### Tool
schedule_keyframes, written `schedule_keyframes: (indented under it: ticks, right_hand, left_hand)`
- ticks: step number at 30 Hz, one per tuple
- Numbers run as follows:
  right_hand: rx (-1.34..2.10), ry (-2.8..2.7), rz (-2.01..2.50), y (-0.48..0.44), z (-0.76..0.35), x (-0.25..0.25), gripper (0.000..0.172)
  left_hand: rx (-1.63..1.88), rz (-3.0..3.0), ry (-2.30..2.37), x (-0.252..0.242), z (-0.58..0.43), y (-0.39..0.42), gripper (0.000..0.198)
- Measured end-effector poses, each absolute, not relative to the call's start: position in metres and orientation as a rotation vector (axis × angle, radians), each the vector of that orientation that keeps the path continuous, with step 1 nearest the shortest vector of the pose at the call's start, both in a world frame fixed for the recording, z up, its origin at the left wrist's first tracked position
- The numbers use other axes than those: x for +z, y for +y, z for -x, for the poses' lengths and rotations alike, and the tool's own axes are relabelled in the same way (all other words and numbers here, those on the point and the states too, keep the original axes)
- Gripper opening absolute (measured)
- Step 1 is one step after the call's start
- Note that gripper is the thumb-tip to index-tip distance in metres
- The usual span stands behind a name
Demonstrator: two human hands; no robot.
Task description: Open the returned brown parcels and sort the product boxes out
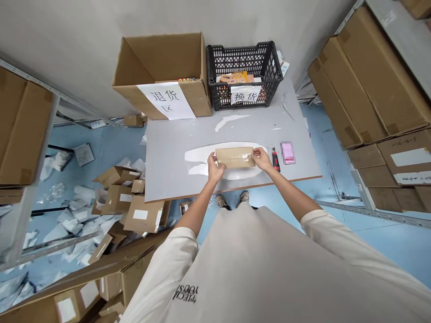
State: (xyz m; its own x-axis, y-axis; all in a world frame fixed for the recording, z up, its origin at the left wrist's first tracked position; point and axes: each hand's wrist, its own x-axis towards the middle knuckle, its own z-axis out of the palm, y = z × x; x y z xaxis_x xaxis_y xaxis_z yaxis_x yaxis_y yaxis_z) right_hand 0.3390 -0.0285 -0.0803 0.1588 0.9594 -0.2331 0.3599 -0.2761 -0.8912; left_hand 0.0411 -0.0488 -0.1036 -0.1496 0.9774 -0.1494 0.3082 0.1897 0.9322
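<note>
Grey table point(175, 157), one taped parcel point(235, 157) gripped by left hand point(214, 166) and right hand point(263, 158), one cutter point(275, 159) beside

Location: warehouse packing and returns station; cartons point(367, 76) stacked on metal shelving at both sides; grey worktable point(175, 157) carrying an open box point(161, 72) and black crate point(244, 74), each with a paper sign; discarded boxes point(131, 202) on the blue floor.

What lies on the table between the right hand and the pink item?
In the head view, a red-and-black utility knife lies between the right hand, which holds the small cardboard box, and the pink item.
</note>
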Motion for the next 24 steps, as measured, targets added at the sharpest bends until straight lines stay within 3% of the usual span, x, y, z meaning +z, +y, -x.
schedule_keyframes:
  ticks: [9,24]
  right_hand:
    - [1.17,-1.433,1.727,-0.031,-0.334,-0.083,0.079]
    - [1.201,-1.247,1.805,-0.017,-0.334,-0.098,0.086]
  left_hand:
    - [0.851,-1.316,1.573,-0.103,-0.038,-0.04,0.083]
    - [0.832,-1.249,1.573,-0.115,-0.034,-0.021,0.087]
